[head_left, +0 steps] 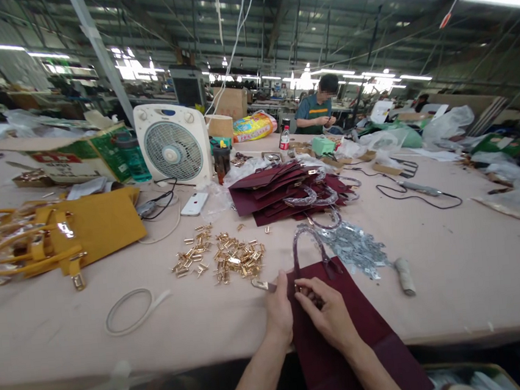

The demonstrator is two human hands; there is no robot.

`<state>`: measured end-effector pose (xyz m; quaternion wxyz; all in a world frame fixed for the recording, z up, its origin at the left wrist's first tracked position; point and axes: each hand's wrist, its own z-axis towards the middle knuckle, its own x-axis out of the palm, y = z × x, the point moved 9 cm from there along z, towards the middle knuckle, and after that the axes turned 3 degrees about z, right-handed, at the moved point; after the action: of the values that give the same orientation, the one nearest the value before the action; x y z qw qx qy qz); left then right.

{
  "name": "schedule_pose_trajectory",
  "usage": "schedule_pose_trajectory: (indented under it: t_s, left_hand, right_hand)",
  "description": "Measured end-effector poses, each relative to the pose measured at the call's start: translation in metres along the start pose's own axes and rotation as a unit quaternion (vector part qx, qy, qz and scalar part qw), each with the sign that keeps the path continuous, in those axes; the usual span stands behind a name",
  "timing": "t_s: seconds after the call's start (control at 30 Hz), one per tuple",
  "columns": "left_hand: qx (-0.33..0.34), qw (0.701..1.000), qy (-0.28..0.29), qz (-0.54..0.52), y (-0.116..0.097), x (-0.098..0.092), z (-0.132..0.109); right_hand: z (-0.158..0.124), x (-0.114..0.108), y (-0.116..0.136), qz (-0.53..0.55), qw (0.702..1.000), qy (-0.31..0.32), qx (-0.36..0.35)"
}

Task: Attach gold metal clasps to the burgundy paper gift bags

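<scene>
Lower centre of the frame: a maroon bag (361, 338) is laid flat on the desk (456, 274), its lower end hanging over the near edge. Its plastic-wrapped handle (308, 239) is turned up-frame. The left hand (278, 310) is set on the bag's left edge with the fingers closed on it. A silver metal piece (262, 285) is seen just beyond the thumb; whether it is held cannot be told. The right hand (331, 314) is laid on the bag, its fingers (306, 290) pinched narrow on a small gold fitting (298, 287) at the top edge.

Above the hands, loose gold fittings (224, 256) and silver pieces (354, 248) are heaped. Farther up, stacked maroon bags (278, 190), a fan (172, 143) and, at left, yellow bags (84, 230) are shown. A co-worker (319, 112) is seated at the far end.
</scene>
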<state>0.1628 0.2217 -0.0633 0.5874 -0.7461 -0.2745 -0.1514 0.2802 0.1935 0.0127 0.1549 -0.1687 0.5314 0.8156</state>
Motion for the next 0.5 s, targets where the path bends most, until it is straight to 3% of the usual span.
schedule_pose_trajectory:
  t_s: [0.5]
  left_hand:
    - [0.024, 1.000, -0.006, -0.001, -0.0046, -0.0003, 0.0011]
  right_hand:
    - [-0.0069, -0.0048, 0.0034, 0.007, 0.998, -0.057, -0.038]
